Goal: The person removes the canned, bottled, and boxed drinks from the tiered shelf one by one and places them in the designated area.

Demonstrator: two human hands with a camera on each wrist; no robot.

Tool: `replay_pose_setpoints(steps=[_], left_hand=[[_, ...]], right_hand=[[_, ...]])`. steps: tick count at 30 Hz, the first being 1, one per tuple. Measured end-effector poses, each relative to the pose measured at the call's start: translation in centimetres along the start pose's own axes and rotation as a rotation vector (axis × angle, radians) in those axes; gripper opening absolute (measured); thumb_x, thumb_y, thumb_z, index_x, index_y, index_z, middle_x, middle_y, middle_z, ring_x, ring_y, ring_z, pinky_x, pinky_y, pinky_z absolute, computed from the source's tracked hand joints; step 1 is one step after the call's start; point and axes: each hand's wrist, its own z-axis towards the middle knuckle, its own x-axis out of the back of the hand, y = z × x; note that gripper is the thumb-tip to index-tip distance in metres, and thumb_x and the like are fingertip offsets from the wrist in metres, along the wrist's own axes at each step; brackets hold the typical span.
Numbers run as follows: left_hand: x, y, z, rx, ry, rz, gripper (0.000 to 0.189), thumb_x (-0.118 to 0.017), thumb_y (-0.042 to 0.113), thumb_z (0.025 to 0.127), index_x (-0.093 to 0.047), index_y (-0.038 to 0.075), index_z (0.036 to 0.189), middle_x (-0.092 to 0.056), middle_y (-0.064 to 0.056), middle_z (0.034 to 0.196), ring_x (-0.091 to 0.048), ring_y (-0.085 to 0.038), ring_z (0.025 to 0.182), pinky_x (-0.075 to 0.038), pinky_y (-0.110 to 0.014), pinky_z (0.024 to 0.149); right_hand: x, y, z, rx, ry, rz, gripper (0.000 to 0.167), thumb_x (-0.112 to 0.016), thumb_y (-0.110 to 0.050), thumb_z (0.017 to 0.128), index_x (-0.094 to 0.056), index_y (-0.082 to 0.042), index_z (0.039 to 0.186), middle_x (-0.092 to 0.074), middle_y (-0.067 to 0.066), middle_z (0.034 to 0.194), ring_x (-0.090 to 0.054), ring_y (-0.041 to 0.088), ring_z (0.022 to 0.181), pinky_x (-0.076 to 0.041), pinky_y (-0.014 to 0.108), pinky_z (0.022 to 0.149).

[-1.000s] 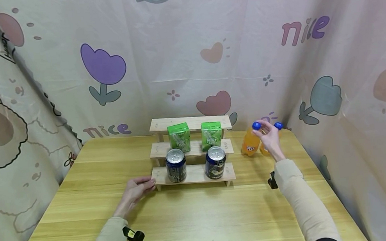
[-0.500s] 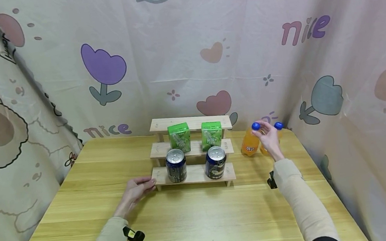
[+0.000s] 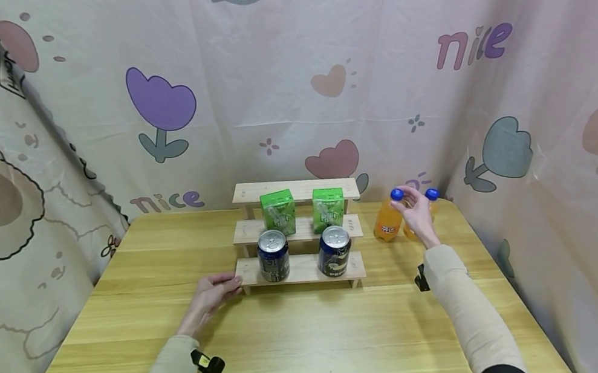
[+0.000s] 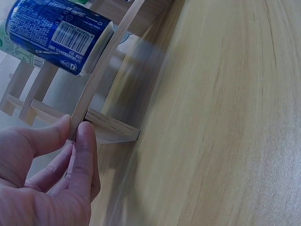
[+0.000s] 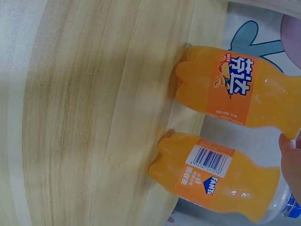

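My left hand [image 3: 213,294] pinches the left end of the lowest step of a three-tier wooden shelf [image 3: 303,266], thumb on top and fingers beneath in the left wrist view. Two dark blue soda cans [image 3: 273,256] stand on that step, and two green drink cartons [image 3: 279,213] on the middle one. To the right of the shelf, my right hand [image 3: 418,213] pinches an orange soda bottle [image 3: 387,221] near its blue cap. A second orange soda bottle [image 5: 218,176] stands beside it, partly hidden behind the hand in the head view.
The shelf's top step [image 3: 295,190] bears nothing. Everything stands on a wooden table [image 3: 315,343] with a printed curtain [image 3: 260,81] close behind and at both sides. Each wrist wears a small black camera [image 3: 208,365].
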Motion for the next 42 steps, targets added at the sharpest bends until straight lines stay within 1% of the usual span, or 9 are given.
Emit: replay_pose_setpoints(steps=[4,9,13,15,21,24,29,35,42], left_hand=[[0.1,0.0,0.0,-0.006,-0.004,0.005,0.049,-0.064,-0.004,0.095,-0.043,-0.024,0.135,-0.07,0.001,0.087,-0.071,-0.006,0.078,-0.064,-0.017,0.078],[0.1,-0.1,0.0,-0.004,-0.013,0.003,0.051,-0.063,-0.004,0.096,-0.04,-0.024,0.136,-0.069,0.0,0.088,-0.071,-0.006,0.08,-0.063,-0.016,0.079],[0.1,-0.1,0.1,-0.003,-0.014,0.002,0.051,-0.062,-0.004,0.096,-0.04,-0.024,0.137,-0.069,0.0,0.088,-0.071,-0.007,0.08,-0.063,-0.016,0.08],[0.1,-0.1,0.1,-0.002,-0.013,0.002,0.052,-0.063,-0.004,0.096,-0.039,-0.025,0.137,-0.069,0.0,0.089,-0.071,-0.007,0.08,-0.063,-0.016,0.08],[0.1,-0.1,0.1,0.0,-0.009,-0.002,0.052,-0.063,-0.004,0.096,-0.039,-0.024,0.138,-0.069,-0.001,0.089,-0.071,-0.007,0.081,-0.064,-0.016,0.08],[0.1,-0.1,0.1,-0.001,-0.013,-0.002,0.052,-0.062,-0.004,0.096,-0.039,-0.024,0.138,-0.069,0.0,0.089,-0.072,-0.007,0.081,-0.064,-0.016,0.08],[0.1,0.0,0.0,0.001,-0.01,-0.005,0.052,-0.063,-0.004,0.096,-0.039,-0.024,0.138,-0.069,0.0,0.088,-0.072,-0.008,0.081,-0.064,-0.016,0.08],[0.0,0.1,-0.1,0.01,-0.005,-0.005,0.053,-0.063,-0.004,0.095,-0.039,-0.023,0.138,-0.069,-0.002,0.09,-0.072,-0.008,0.08,-0.064,-0.016,0.08],[0.1,0.0,-0.1,0.005,-0.017,0.006,0.051,-0.062,-0.003,0.096,-0.04,-0.024,0.137,-0.068,-0.001,0.09,-0.071,-0.007,0.082,-0.064,-0.017,0.081]], right_hand=[[0.0,0.0,0.0,0.012,-0.011,-0.003,0.047,-0.063,-0.004,0.098,-0.048,0.002,0.142,-0.052,0.021,0.147,-0.051,0.029,0.136,-0.04,0.04,0.124],[-0.1,0.1,-0.2,0.076,0.0,-0.024,0.045,-0.064,-0.002,0.097,-0.05,0.004,0.139,-0.052,0.026,0.145,-0.05,0.038,0.137,-0.04,0.043,0.124],[-0.1,0.2,-0.3,0.106,0.001,-0.021,0.046,-0.066,-0.003,0.096,-0.05,0.004,0.139,-0.052,0.027,0.144,-0.051,0.038,0.137,-0.044,0.038,0.121],[-0.1,0.0,-0.4,0.096,-0.011,-0.004,0.048,-0.065,-0.002,0.096,-0.049,0.003,0.141,-0.05,0.027,0.147,-0.048,0.038,0.14,-0.042,0.039,0.122],[0.2,-0.5,-0.3,0.07,-0.065,-0.001,0.06,-0.061,0.003,0.097,-0.036,0.002,0.151,-0.037,0.026,0.157,-0.031,0.038,0.151,-0.021,0.046,0.132],[0.2,-0.6,-0.4,0.105,-0.06,-0.017,0.063,-0.063,0.003,0.096,-0.035,0.001,0.152,-0.039,0.026,0.155,-0.03,0.037,0.151,-0.017,0.048,0.133],[-0.1,-1.0,-0.8,0.185,-0.004,-0.069,0.062,-0.069,-0.007,0.094,-0.042,-0.006,0.15,-0.045,0.022,0.152,-0.034,0.039,0.144,-0.02,0.059,0.129],[-0.5,-2.3,-1.6,0.229,0.052,-0.113,0.064,-0.075,-0.017,0.092,-0.046,-0.01,0.149,-0.038,0.013,0.16,-0.018,0.029,0.156,-0.009,0.062,0.131],[-1.7,-4.4,-2.9,0.221,0.014,-0.101,0.072,-0.077,-0.027,0.09,-0.042,-0.015,0.152,-0.027,0.008,0.166,-0.016,0.03,0.156,-0.012,0.069,0.127]])
